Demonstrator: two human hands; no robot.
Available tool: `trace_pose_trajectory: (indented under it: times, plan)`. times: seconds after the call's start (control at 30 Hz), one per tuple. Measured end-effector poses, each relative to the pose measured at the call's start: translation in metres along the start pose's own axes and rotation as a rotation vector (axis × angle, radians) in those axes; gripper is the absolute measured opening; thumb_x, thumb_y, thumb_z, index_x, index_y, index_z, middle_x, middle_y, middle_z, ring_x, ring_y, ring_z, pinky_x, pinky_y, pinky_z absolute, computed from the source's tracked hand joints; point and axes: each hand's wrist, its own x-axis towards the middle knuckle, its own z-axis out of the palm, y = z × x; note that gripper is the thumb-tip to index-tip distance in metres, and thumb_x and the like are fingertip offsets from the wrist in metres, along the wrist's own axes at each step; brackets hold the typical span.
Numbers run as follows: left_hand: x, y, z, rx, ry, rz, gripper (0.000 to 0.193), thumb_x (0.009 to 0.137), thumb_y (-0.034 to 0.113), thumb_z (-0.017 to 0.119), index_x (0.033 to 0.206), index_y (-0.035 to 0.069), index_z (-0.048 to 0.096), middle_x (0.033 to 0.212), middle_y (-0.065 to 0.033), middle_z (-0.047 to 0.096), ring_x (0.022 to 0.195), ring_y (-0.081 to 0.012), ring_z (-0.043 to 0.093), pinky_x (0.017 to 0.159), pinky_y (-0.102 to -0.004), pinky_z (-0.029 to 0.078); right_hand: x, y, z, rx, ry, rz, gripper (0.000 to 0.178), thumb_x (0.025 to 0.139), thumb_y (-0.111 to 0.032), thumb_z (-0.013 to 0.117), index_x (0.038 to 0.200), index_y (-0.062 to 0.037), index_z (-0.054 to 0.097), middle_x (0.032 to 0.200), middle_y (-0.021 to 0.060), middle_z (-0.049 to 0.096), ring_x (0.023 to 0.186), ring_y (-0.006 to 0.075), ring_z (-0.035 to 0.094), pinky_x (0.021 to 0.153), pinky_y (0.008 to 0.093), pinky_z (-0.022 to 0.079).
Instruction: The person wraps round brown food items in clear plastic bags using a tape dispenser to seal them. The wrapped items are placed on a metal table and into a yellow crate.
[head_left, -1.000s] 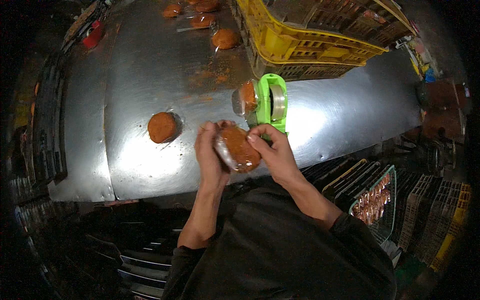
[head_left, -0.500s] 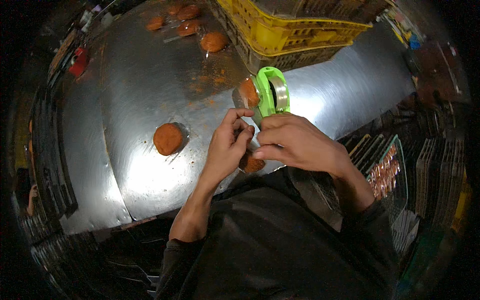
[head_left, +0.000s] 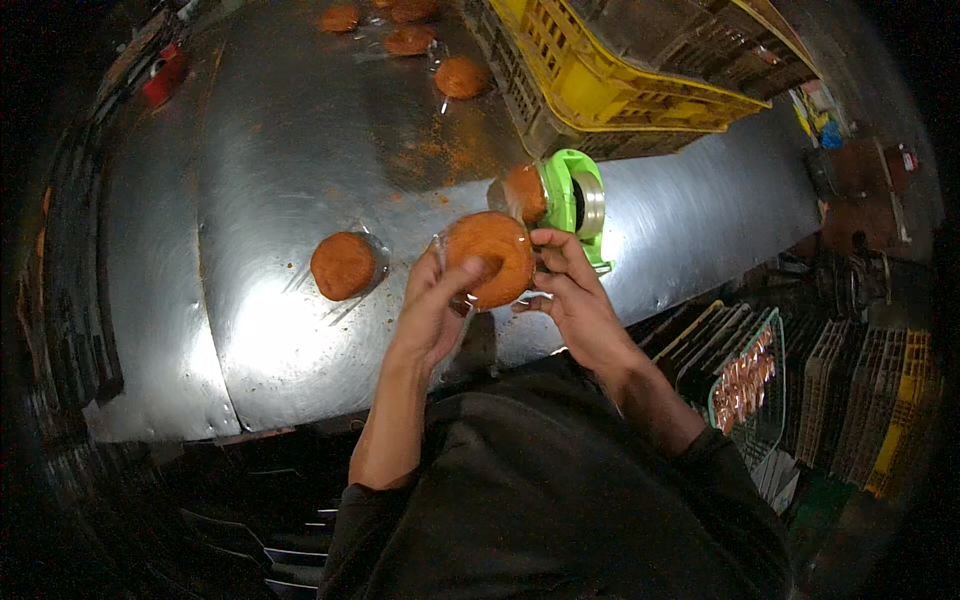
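Observation:
An orange-brown round cake (head_left: 492,245) in clear plastic wrap is lifted above the metal table. My left hand (head_left: 428,318) grips its left side, thumb pressed on the top face. At its right edge, the curled fingers of my right hand (head_left: 578,298) close on the rim or its wrap. Just beyond stands a bright green tape dispenser (head_left: 566,190) with a clear roll, close against another wrapped round cake (head_left: 526,192). A further one (head_left: 343,266) lies on its plastic to the left. What the undersides of my fingers touch is hidden.
Several wrapped rounds (head_left: 460,77) lie at the far side, with orange crumbs near them. Yellow and brown stacked crates (head_left: 640,100) stand at the back right of the metal table (head_left: 290,140). A wire basket (head_left: 745,385) with shiny copper-coloured pieces and upright crates (head_left: 870,400) are at the right.
The round cake, which was low under my hands beside the dispenser, is now raised and turned face up between them. My right hand has left the dispenser's near end. The view has shifted slightly.

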Motion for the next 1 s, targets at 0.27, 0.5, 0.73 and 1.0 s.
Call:
trace_pose_trajectory:
  times: [0.27, 0.5, 0.73, 1.0]
  plan:
    - [0.095, -0.031, -0.005, 0.626, 0.117, 0.016, 0.045, 0.092, 0.035, 0.059, 0.119, -0.001, 0.061, 0.112, -0.0111, 0.065, 0.110, -0.0205, 0.057, 0.096, -0.0342, 0.040, 0.025, -0.038, -0.043, -0.378, 0.100, -0.426, 0.023, 0.094, -0.013, 0.054, 0.115, -0.0027, 0.049, 0.105, 0.0074, 0.056, 0.092, 0.0155, 0.058, 0.083, 0.0290, 0.046]
    - [0.007, 0.033, -0.117, 2.360, 0.515, 0.087, 0.120, 0.060, 0.048, 0.085, 0.151, 0.011, 0.016, 0.148, -0.0290, 0.028, 0.136, -0.0482, 0.028, 0.107, -0.0703, 0.005, 0.022, -0.011, -0.042, -0.553, -0.129, -0.471, 0.034, 0.086, -0.011, 0.065, 0.115, -0.0017, 0.051, 0.104, 0.0108, 0.058, 0.091, 0.0190, 0.060, 0.081, 0.0326, 0.048]
    - [-0.001, 0.053, -0.054, 1.309, -0.081, -0.465, 0.076, 0.076, 0.053, 0.071, 0.127, 0.002, 0.051, 0.105, -0.0190, 0.064, 0.110, -0.0292, 0.058, 0.105, -0.0419, 0.036, 0.003, 0.003, -0.017, -1.187, -0.278, -0.963, 0.057, 0.077, -0.024, 0.078, 0.124, -0.0130, 0.048, 0.135, 0.0153, 0.042, 0.120, 0.0334, 0.049, 0.100, 0.0465, 0.041]
    - [-0.008, -0.004, 0.007, 0.519, -0.158, -0.342, 0.063, 0.102, 0.048, 0.032, 0.143, 0.001, 0.034, 0.147, -0.0161, 0.037, 0.136, -0.0251, 0.035, 0.113, -0.0378, 0.027, -0.008, 0.030, -0.033, -0.751, -0.011, -1.228, 0.061, 0.076, -0.015, 0.077, 0.125, -0.0095, 0.041, 0.121, 0.0170, 0.052, 0.107, 0.0348, 0.056, 0.096, 0.0469, 0.044]
